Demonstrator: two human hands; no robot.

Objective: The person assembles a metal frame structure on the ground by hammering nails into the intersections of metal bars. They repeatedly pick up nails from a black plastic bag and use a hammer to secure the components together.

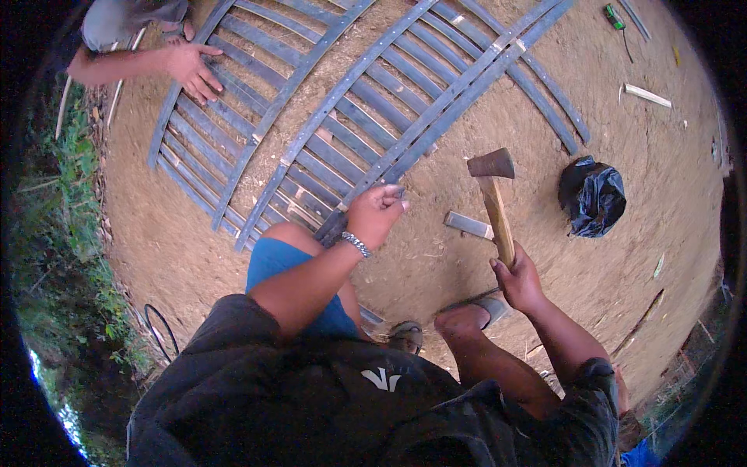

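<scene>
Shirt: dark tee (311,397), white mark on chest, nearest cam.
Shorts: blue (289,272), L leg bent, knee by nr frame's lower end.
Feet: 2, both on dirt; R 1 in grey sandal (493,311).
R hand (517,280): clamped on axe, grip low on handle.
Axe (499,214): in R hand, off the ground; wood handle pale, head dark & rusty, head end farthest from body.
L hand (373,214): fingers curled in close tog., over nr frame's edge; sm. dark bit at tips, can't tell if held.
Bracelet (356,244): silver chain, L wrist.
Block (468,225): grey, flat, rect., pale edge; on dirt btwn L hand & axe handle.
Nr frame (348,87): blue-grey, long rails w/ many cross slats, flat on dirt, runs diag. up & R from L hand.
Bag (591,194): black plastic, crumpled, top open, on dirt R of axe head.
Bars (541,107): 2, blue-grey, side by side, jut past nr frame's R side.
Far frame (288,89): same slatted kind, L of nr frame, some dirt showing btwn.
Co-worker's hand (193,71): fingers spread, over far frame's L side, arm from upper L.
Stick (647,96): pale wood, on dirt beyond bag.
Tool (615,17): green & black, thin dark shaft, top R.
</scene>
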